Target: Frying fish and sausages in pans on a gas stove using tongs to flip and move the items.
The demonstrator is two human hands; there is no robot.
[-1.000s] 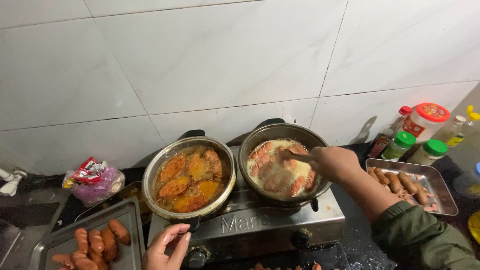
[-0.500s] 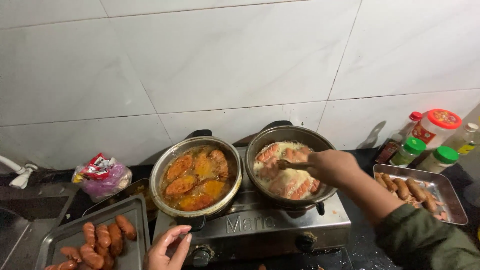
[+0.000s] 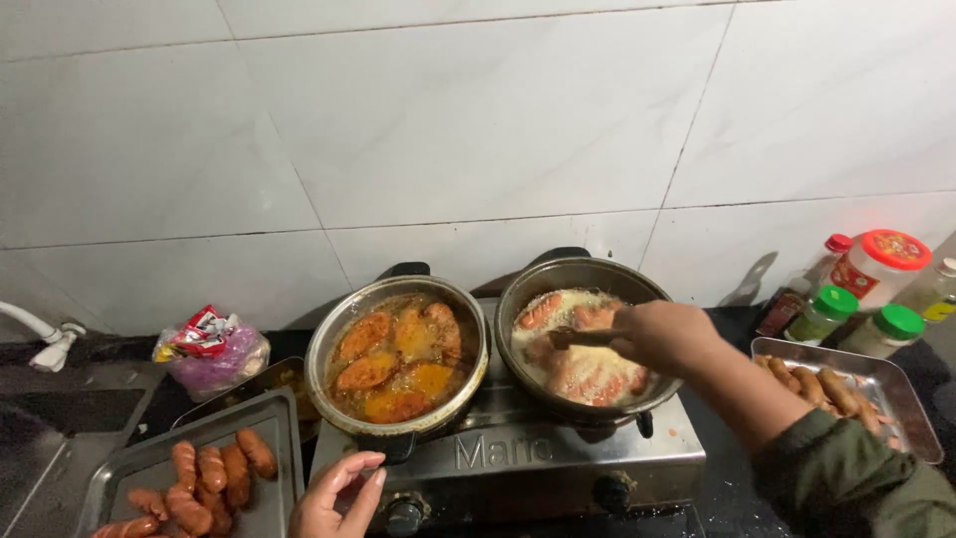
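My right hand [image 3: 665,337], centre-right, clamps a stiff, light wooden utensil [image 3: 583,338] by its end over slippery sausages [image 3: 583,369] frying; my left hand [image 3: 339,496] is apart.

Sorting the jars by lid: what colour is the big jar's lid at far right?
Red lid, with a speckled pattern on top; the head view shows it.

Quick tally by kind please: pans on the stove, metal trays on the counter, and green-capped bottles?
Pans on the stove: 2, left pan and right pan
Metal trays: 2, left tray and right tray
Green-capped bottles: 2
Total: 6
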